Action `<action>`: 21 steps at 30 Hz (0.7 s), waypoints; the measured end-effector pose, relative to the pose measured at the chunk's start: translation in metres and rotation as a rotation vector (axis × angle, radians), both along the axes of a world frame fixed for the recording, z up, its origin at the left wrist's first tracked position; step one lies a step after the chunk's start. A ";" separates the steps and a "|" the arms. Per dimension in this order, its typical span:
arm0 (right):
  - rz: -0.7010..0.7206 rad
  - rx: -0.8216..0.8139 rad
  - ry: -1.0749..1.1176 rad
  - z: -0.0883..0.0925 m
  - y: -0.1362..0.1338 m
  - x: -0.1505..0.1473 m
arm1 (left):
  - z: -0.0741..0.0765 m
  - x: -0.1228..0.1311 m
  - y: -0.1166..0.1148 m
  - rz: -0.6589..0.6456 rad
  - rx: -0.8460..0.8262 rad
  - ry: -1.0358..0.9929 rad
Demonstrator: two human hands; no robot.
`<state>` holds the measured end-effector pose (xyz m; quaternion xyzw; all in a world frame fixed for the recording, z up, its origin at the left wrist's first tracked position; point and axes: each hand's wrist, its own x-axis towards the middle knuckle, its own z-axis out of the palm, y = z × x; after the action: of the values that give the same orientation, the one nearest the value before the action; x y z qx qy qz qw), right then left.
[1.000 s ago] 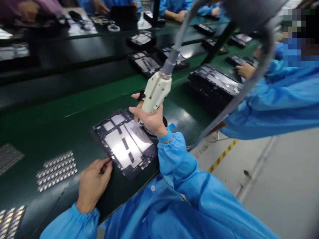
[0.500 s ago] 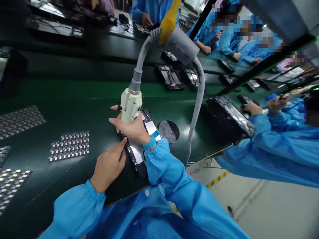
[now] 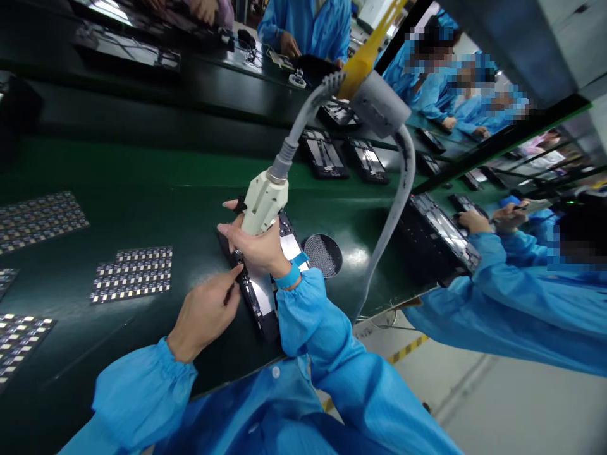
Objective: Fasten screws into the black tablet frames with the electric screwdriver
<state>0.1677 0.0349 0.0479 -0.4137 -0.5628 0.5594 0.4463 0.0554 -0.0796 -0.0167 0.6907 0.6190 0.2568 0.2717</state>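
My right hand is wrapped round a cream electric screwdriver, tilted, its lower end hidden by my fingers. Beneath it lies an opened flat black device with silver-white panels, partly covered by my hand and wrist. At the device's left edge is my left hand, index finger pointing at the spot below the screwdriver, other fingers curled in. Whatever its fingers pinch is too small or hidden to make out. Just right of the device sits a round black dish with a perforated-looking surface.
The screwdriver's grey cable loops down past the right side. Sheets of small chip-like parts lie at left. More opened devices stand at the back, and a stack rises at right beside a co-worker's blue sleeve.
The view has shifted slightly. The screwdriver leans further right at its top, and its cable has swung right. Both hands stay at the same device.
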 end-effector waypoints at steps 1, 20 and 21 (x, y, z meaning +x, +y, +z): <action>0.001 0.000 0.019 0.002 -0.001 0.001 | -0.001 -0.002 0.002 0.041 0.019 -0.073; -0.081 0.044 0.073 0.009 0.002 0.011 | 0.016 -0.030 0.071 -0.326 -0.038 0.292; -0.082 0.051 0.072 0.010 0.002 0.011 | 0.017 -0.031 0.073 -0.345 -0.035 0.340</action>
<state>0.1791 0.0367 0.0578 -0.4044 -0.5430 0.5408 0.4991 0.0240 -0.0069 0.0001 0.8148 0.5329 0.0759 0.2155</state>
